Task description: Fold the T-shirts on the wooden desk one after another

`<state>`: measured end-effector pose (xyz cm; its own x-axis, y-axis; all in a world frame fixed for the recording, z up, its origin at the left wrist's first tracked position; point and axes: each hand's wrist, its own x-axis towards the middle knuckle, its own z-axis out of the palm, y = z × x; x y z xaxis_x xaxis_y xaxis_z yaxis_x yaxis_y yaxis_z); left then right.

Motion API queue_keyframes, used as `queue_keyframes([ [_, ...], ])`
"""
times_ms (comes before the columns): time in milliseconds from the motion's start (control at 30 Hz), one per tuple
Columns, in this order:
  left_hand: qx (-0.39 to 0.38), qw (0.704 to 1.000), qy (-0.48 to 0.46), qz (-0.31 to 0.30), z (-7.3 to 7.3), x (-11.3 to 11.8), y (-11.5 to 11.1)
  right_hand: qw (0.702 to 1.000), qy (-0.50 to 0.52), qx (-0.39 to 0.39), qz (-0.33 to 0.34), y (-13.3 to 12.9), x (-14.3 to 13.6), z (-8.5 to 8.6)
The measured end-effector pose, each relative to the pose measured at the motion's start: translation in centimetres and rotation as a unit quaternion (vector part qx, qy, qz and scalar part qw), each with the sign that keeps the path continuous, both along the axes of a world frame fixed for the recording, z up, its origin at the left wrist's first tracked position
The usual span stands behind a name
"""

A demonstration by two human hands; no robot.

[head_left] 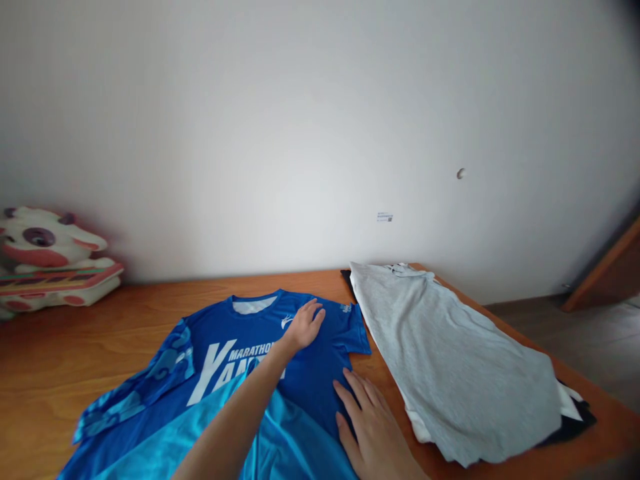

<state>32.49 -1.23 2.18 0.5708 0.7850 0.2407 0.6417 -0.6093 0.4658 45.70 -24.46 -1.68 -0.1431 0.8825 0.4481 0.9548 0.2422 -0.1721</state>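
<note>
Nearest to us, at the bottom, we see a turquoise cloth (295,433); we cannot tell if it is a part of the shirt or a separate piece lying on it. Beside it is our right hand (370,420), palm down, with the fingers spread wide and holding nothing; its fingertips are at the side edge of the blue shirt (320,373). Our left forearm passes above the turquoise cloth and hides some of the printed letters. Our left hand (304,327) is flat upon the upper chest of the shirt, the thumb apart, the other fingers rather close together, and it grips nothing.

The shirt lies face up on the wooden surface (40,373), with its collar toward the wall. One sleeve has a wavy pattern in lighter blue and reaches toward the left; the other, short, points to the right.

Just to the right of it we find a grey cloth (460,360), with white and black fabric (575,430) showing from under its edges. Farther, at the left, a cow-shaped toy (55,260) stands near the white wall (280,133), which carries a small label (385,217) and a round mark (461,173).
</note>
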Motion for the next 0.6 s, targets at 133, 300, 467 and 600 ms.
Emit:
queue_keyframes([
  [133, 0.025, 1.000, 0.005, -0.008, 1.4, -6.4, 0.0, 0.999, 0.031, -0.012, 0.020, 0.5, 0.2, 1.2],
  [300, 0.018, 0.999, 0.020, 0.029, 1.4, -11.6, -0.4, 0.984, 0.175, -0.038, -0.006, 4.4, 2.5, 3.1],
  [467, 0.017, 0.999, 0.029, 0.010, 0.6, -8.5, -1.9, 0.949, 0.151, -0.163, -0.224, 10.0, 6.3, 4.4],
  [600, 0.016, 0.998, 0.050, -0.020, -0.1, -4.2, -4.1, 0.922, 0.117, -0.214, -0.301, 12.4, 7.7, 4.8],
])
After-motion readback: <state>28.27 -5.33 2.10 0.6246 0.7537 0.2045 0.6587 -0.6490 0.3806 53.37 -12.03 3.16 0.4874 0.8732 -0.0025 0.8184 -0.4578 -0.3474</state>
